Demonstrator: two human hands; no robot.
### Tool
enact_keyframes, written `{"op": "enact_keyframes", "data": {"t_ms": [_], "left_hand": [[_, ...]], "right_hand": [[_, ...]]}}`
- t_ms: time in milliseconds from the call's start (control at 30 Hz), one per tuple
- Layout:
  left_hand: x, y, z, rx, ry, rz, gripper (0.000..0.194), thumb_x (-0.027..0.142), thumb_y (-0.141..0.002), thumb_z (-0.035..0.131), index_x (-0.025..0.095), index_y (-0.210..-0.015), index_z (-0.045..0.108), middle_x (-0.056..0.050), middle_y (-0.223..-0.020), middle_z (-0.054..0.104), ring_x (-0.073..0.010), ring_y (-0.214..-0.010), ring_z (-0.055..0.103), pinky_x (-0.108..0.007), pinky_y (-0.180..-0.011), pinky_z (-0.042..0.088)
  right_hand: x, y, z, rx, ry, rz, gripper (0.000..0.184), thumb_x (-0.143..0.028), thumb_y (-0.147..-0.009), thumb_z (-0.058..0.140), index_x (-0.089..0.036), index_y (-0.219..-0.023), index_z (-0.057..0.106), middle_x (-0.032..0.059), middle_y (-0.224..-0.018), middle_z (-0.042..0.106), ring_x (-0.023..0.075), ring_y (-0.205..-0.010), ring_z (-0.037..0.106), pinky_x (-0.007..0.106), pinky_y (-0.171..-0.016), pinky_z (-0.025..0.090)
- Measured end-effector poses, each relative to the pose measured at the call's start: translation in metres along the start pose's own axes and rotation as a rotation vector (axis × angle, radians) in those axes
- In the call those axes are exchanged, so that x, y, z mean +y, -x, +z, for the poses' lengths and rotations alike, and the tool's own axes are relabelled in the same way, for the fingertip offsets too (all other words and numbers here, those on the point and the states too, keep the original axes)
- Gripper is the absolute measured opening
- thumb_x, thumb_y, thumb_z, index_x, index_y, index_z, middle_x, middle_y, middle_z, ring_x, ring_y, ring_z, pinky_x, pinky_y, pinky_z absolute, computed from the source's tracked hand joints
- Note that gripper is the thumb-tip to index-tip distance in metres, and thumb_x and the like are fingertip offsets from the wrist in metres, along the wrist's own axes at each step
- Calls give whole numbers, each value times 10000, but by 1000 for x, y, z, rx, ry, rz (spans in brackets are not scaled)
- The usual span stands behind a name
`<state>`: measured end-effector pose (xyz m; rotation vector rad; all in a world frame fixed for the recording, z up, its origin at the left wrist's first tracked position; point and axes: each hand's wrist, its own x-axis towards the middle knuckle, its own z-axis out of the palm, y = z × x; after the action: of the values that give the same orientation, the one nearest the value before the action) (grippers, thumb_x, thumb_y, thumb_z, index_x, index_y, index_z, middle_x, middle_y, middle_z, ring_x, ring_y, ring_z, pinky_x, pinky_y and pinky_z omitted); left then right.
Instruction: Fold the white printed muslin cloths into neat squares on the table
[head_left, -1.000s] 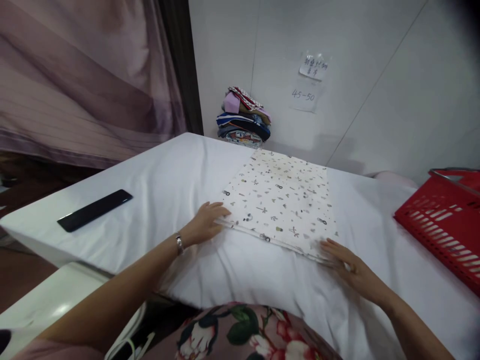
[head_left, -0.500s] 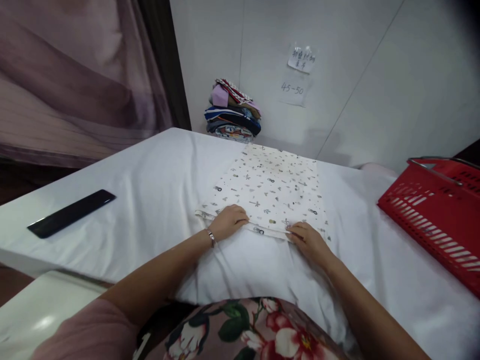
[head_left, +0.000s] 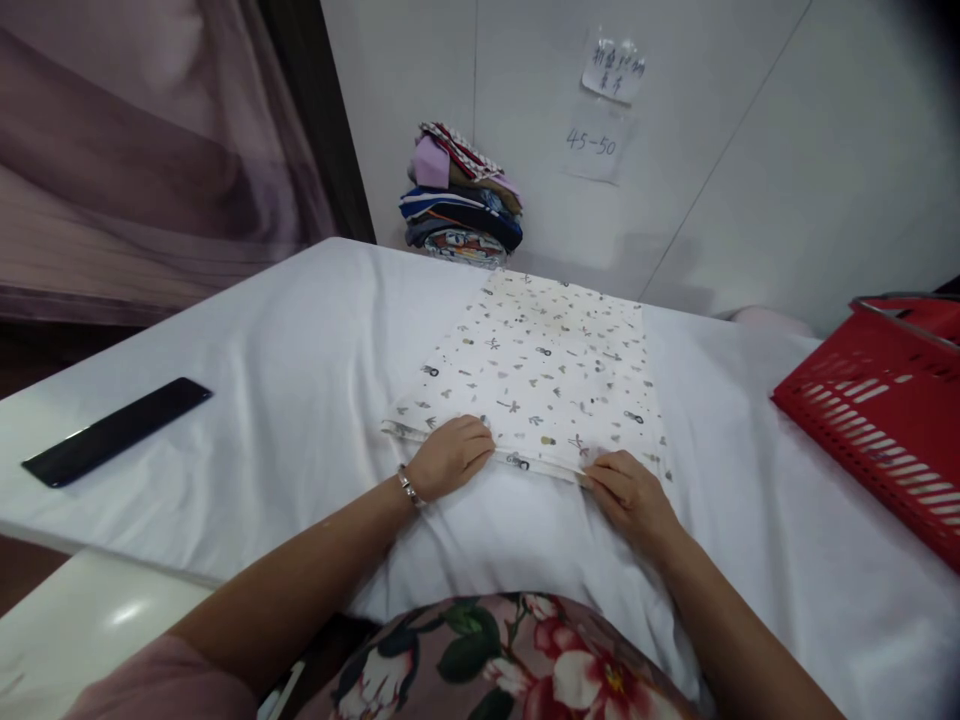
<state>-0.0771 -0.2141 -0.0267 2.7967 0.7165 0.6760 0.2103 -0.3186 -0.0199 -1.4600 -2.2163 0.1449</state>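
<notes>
A white cloth with small printed figures lies spread, in more than one layer, on the white-covered table. Its near edge runs between my two hands. My left hand, with a bracelet at the wrist, grips that edge left of the middle, fingers bent over it. Toward the right end of the same edge, my right hand pinches the cloth between thumb and fingers. The thumb of my left hand is mostly hidden.
A flat black object lies on the table at left. A red plastic basket stands at right. Folded fabrics are piled behind the table's far edge. Paper notes hang on the wall, and a curtain hangs at far left.
The view has tilted slightly downward. Both hands stay on the cloth's near edge, and the right fingers have closed a little more on it. The cloth lies much as before.
</notes>
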Motion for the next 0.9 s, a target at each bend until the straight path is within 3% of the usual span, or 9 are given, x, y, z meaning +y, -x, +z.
{"op": "enact_keyframes", "data": {"t_ms": [267,533,900], "left_hand": [[-1,-2,2,-80,3,14,174,231,-885,419,176,-883,585,-57,-926,596,-172,-893,503,-329,-816,402],[-5,0,5,-84,2,0,204,312,-876,465,183,-996,566,-71,-989,588,-189,-926,510,-342,-817,396],[-4,-2,8,-70,-74,9,212,319,-887,444,197,-984,588,-57,-947,594,-170,-870,508,-314,-772,390]], "right_hand": [[1,-1,-2,-89,8,-37,196,-248,-884,445,-215,-956,624,72,-904,606,197,-840,541,337,-702,466],[2,-1,-4,-114,40,-49,247,-244,-871,437,-226,-1079,570,93,-983,600,227,-895,543,386,-736,479],[2,1,-5,-4,-3,20,265,-236,-890,397,-247,-1085,576,80,-994,606,210,-897,567,362,-742,502]]}}
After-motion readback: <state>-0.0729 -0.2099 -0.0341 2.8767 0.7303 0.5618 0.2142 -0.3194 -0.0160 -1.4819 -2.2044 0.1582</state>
